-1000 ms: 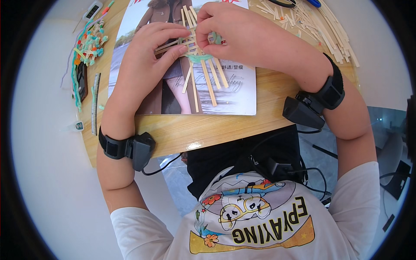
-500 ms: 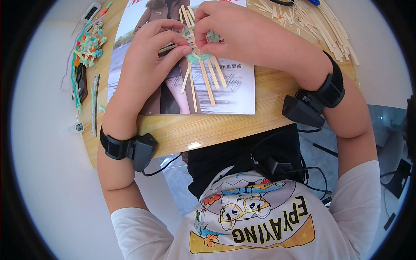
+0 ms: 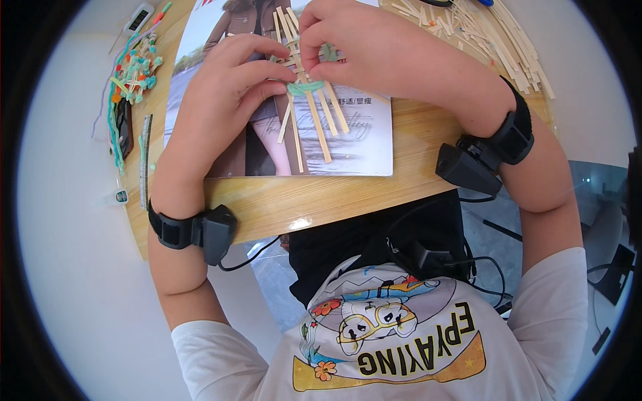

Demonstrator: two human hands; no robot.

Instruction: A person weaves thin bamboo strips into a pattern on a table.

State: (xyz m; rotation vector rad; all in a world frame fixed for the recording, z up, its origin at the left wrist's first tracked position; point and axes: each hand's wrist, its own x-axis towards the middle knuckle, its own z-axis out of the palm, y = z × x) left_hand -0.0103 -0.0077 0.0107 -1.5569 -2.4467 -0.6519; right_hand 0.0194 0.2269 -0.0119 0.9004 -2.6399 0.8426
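Head view: where does the work lie against the two hands?

Between them. It's a lattice of pale flat wooden strips (image 3: 313,110) with a band of mint-green yarn (image 3: 306,87) across it, lying on a glossy printed magazine (image 3: 351,152) on the light wood-grained desk (image 3: 334,190). Its long strip ends fan out below the fingers, toward the person.

And how is the left hand (image 3: 234,77) set?

Narrow. Thumb and forefinger nearly meet at the lattice's left edge, pinching it beside the yarn. The right hand (image 3: 351,40) is bent over the upper right part, fingertips drawn close together; I can't tell whether anything is caught between them.

What differs from half a second ago?

The left thumb has slid a little lower and further left, and the left forearm has drifted slightly left with it. The right hand has stayed almost in place, and the lattice has hardly shifted.

Anything hard to make out?

The right hand covers much of the lattice's upper right side, where only a scrap of green shows past its fingers. Crossings at the centre are small and partly hidden. The magazine's top runs out of the picture.
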